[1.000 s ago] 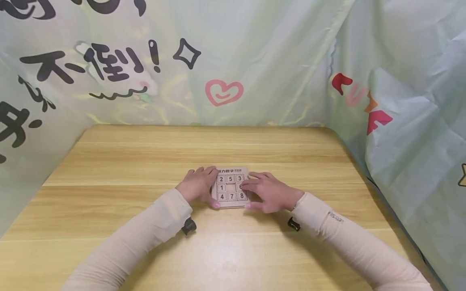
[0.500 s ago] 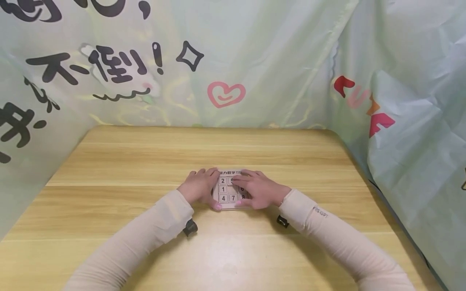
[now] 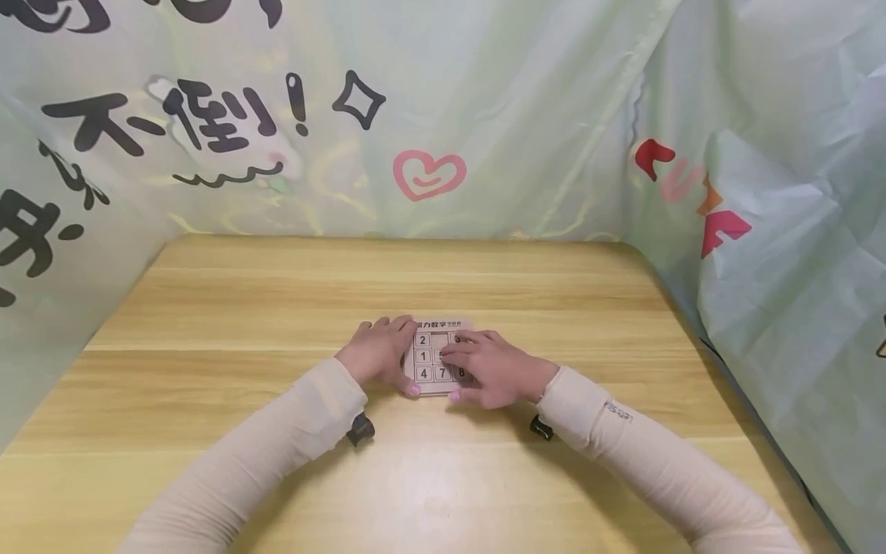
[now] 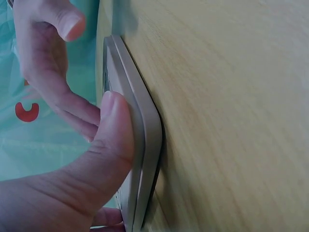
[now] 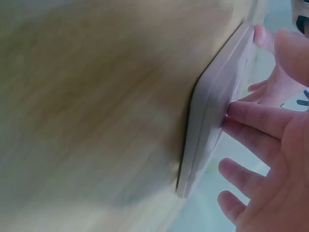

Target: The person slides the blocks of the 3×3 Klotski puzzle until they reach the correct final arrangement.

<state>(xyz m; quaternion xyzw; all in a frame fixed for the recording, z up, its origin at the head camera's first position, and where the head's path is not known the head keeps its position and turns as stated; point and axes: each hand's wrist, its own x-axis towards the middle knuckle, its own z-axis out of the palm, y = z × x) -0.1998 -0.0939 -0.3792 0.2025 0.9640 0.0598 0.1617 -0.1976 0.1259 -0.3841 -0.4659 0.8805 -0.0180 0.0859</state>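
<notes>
A square number slide puzzle (image 3: 432,390) with numbered tiles lies flat on the wooden table. Along its left side my left hand (image 3: 377,352) holds it, thumb at the near corner and fingers by the far one. In the left wrist view that thumb presses the edge of the puzzle (image 4: 140,126). My right hand (image 3: 504,371) reaches over the right side, its fairly straight index and middle fingertips touching the tile face, as the right wrist view also shows. The 5 tile (image 3: 438,356), partly covered by a fingertip, sits in the middle; the gap is at top centre. The 6 is hidden.
The wooden table (image 3: 277,300) spreads around the puzzle on all sides. Behind it and to the right hang pale green printed curtains (image 3: 526,115). Dark wrist-worn devices show under both sleeves, one by the left cuff (image 3: 361,429).
The 5 tile has moved down from the top row to the middle, so the gap is at top centre. My right hand moved left over the puzzle; the left stayed in place.
</notes>
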